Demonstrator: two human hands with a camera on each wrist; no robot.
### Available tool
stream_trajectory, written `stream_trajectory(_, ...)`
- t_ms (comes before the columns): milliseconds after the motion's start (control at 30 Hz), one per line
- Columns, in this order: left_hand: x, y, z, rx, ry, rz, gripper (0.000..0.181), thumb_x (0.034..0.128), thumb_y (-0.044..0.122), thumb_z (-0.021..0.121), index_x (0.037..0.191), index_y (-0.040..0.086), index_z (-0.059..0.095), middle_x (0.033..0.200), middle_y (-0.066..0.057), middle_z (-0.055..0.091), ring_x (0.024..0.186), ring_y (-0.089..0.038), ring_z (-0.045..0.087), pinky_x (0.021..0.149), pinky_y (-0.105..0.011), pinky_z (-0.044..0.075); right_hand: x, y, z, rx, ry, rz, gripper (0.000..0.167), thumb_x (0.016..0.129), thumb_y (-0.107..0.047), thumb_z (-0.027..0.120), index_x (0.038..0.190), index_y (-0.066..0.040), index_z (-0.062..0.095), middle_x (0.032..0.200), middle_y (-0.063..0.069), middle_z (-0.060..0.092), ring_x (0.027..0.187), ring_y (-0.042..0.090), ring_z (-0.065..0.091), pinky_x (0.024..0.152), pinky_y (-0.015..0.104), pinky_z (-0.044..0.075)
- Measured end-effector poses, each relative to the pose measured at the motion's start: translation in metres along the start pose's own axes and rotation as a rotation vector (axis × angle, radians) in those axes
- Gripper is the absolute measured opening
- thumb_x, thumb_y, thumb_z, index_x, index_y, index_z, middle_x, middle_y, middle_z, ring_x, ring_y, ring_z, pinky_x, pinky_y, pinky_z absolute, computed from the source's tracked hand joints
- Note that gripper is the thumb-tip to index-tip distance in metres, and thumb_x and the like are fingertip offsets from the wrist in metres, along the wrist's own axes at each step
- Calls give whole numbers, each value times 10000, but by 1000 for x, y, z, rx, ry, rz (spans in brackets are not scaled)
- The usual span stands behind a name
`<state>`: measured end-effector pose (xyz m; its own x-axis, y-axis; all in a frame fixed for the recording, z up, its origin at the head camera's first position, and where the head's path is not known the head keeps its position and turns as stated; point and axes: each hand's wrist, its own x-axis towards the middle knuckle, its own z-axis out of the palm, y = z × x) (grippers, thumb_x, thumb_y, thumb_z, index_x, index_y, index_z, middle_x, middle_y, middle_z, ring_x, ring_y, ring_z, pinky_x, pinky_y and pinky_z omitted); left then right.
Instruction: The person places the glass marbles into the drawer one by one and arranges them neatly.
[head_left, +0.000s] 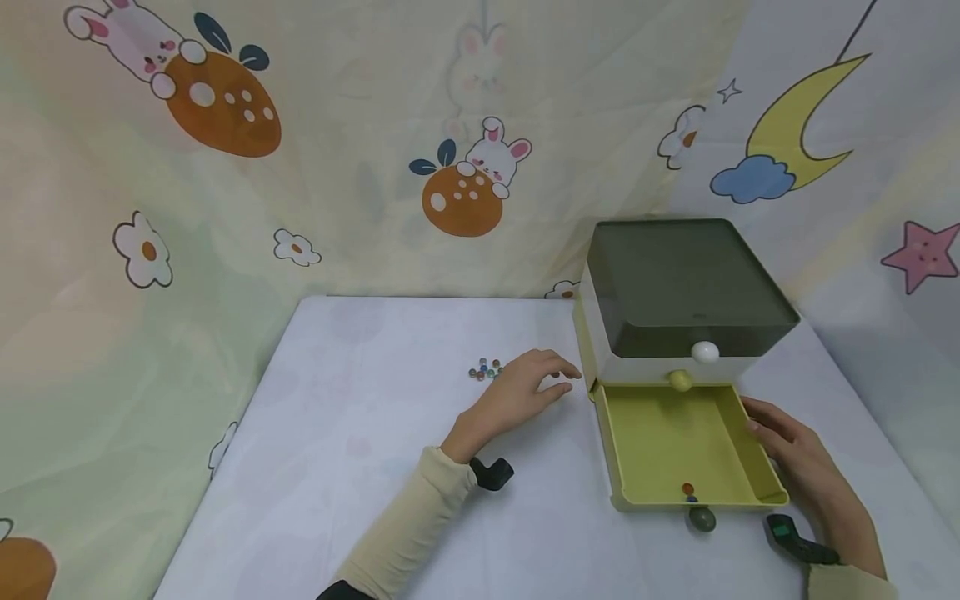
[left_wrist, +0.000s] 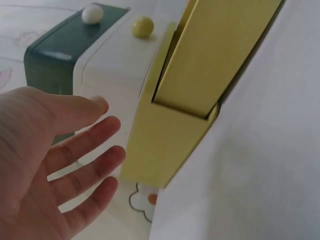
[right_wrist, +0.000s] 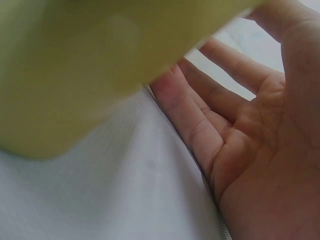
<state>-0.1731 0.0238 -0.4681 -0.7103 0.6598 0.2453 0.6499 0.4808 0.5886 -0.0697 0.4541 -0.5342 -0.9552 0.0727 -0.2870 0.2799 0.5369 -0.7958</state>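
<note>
A small drawer unit with a dark green top [head_left: 690, 258] stands at the right of the table. Its yellow-green bottom drawer [head_left: 660, 433] is pulled out, with a red bead [head_left: 687, 488] and a blue bead [head_left: 692, 499] near the front wall. My left hand [head_left: 517, 387] hovers left of the unit, fingers loosely bent and holding nothing; the left wrist view shows it beside the unit's white side [left_wrist: 112, 75]. Against the drawer's right side lies my right hand [head_left: 795, 458], fingers extended along it; in the right wrist view the drawer partly hides the fingertips.
Several small coloured beads [head_left: 483, 368] lie on the white tabletop [head_left: 360, 417], just beyond the left hand. A dark green round knob [head_left: 702, 519] sticks out from the drawer's front. Behind the table hangs a patterned cloth [head_left: 360, 167].
</note>
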Motion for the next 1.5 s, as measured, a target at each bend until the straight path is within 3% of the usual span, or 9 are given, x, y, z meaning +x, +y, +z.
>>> stream_trajectory(133, -7, -12, -8, -61, 26, -24, 222, 1035, 216, 671, 1250, 192, 720, 1225, 41, 739, 1141, -191, 670, 993, -293, 531, 0, 0, 0, 2, -16, 9, 673, 1086, -522, 475, 1668, -268, 253, 1663, -72, 335, 1145, -185, 337, 1178, 441, 440)
stream_trajectory(233, -12, -24, -12, -94, 43, -59, 226, 1029, 219, 682, 1251, 204, 720, 1233, 32, 739, 1132, -180, 663, 998, -333, 535, 0, 0, 0, 1, -15, 6, 675, 1082, -528, 483, 1666, -273, 260, 1632, -127, 361, 1145, -192, 341, 1138, 310, 458)
stream_trajectory(300, -14, -32, -15, -103, 49, -80, 232, 1025, 219, 688, 1254, 207, 719, 1237, 21, 739, 1131, -181, 660, 995, -353, 536, 0, 0, -1, -13, -11, 1, 669, 1083, -529, 477, 1665, -277, 263, 1640, -115, 357, 1150, -192, 339, 970, 128, 460)
stream_trajectory(467, -18, -51, -22, -139, 62, -137, 256, 1013, 212, 703, 1263, 160, 721, 1238, 2, 737, 1123, -188, 659, 950, -374, 554, 1, 0, -1, -14, 0, -8, 673, 1082, -530, 479, 1666, -273, 263, 1722, 5, 280, 1132, -196, 335, 822, 26, 408)
stream_trajectory(700, -24, -75, -30, -214, 107, -172, 263, 995, 200, 726, 1248, 129, 727, 1241, -25, 736, 1117, -225, 678, 959, -419, 566, 1, 0, -1, -34, 1, 1, 684, 1080, -532, 483, 1667, -262, 260, 1713, 24, 299, 1142, -180, 352, 948, 125, 472)
stream_trajectory(833, -28, -86, -34, -206, 130, -197, 263, 992, 204, 729, 1247, 141, 729, 1239, 4, 735, 1127, -206, 674, 977, -401, 549, 2, 0, -2, -22, 0, -4, 674, 1085, -518, 480, 1666, -254, 264, 1664, -34, 353, 1122, -194, 359, 832, 55, 427)
stream_trajectory(1033, -34, -103, -36, -214, 170, -259, 246, 988, 213, 733, 1233, 221, 732, 1217, 68, 729, 1143, -177, 661, 1008, -408, 541, 2, 1, 0, -1, -6, -12, 673, 1091, -494, 483, 1670, -239, 252, 1704, 27, 308, 1108, -188, 365, 791, 34, 425)
stream_trajectory(1267, -40, -115, -35, -232, 182, -348, 224, 998, 225, 720, 1221, 229, 736, 1224, 28, 714, 1151, -213, 654, 1004, -446, 541, 1, 0, 1, 32, -4, -42, 648, 1097, -453, 490, 1663, -224, 275, 1543, -154, 423, 1111, -182, 417, 811, 43, 442)
stream_trajectory(1500, -40, -120, -32, -147, 165, -366, 218, 1009, 219, 697, 1210, 155, 754, 1206, -21, 722, 1062, -203, 657, 932, -412, 540, -1, -1, 1, 33, -4, -26, 647, 1090, -475, 492, 1660, -251, 283, 1674, 25, 340, 1112, -174, 403, 820, 34, 445)
